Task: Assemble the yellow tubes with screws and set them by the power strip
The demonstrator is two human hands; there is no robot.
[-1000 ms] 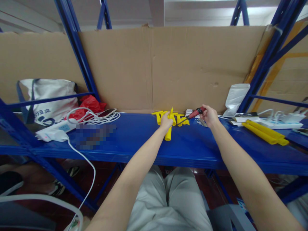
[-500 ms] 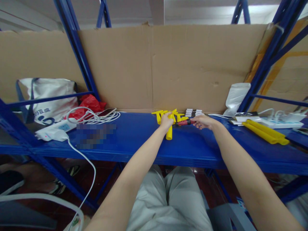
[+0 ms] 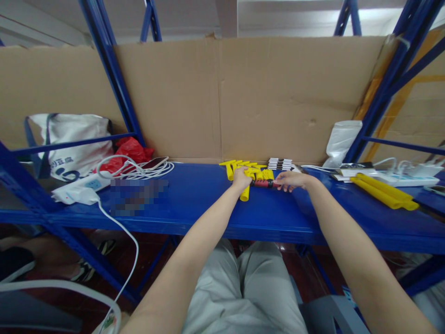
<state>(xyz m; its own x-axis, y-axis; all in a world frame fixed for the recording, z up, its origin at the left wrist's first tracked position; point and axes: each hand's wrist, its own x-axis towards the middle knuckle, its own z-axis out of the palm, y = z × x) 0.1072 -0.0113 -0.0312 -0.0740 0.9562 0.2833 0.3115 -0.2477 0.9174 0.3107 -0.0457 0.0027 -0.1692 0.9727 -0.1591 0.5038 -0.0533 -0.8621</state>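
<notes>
My left hand [image 3: 239, 179] is closed over a yellow T-shaped piece [image 3: 244, 194], whose round tube end points toward me below the fingers. Just right of that hand lies a red cylindrical tool with black bands [image 3: 263, 183], roughly level along the shelf; its left end is hidden near my left hand. The fingertips of my right hand [image 3: 291, 180] are at the tool's right end, fingers loosely bent and apart, not wrapped around it. Several more yellow T-shaped pieces [image 3: 230, 170] lie behind my left hand.
White-and-black strips [image 3: 280, 163] are stacked behind the tool. Yellow tubes [image 3: 384, 191] lie on the right beside a power strip [image 3: 405, 178]. Coiled white cables [image 3: 149, 169], a red bag [image 3: 130, 152] and a cloth bag [image 3: 74, 144] occupy the left. Cardboard [image 3: 271, 97] walls the back.
The red tool has shifted slightly left and down and lies more level. My right hand's fingers have loosened from its end. My left hand has dropped slightly.
</notes>
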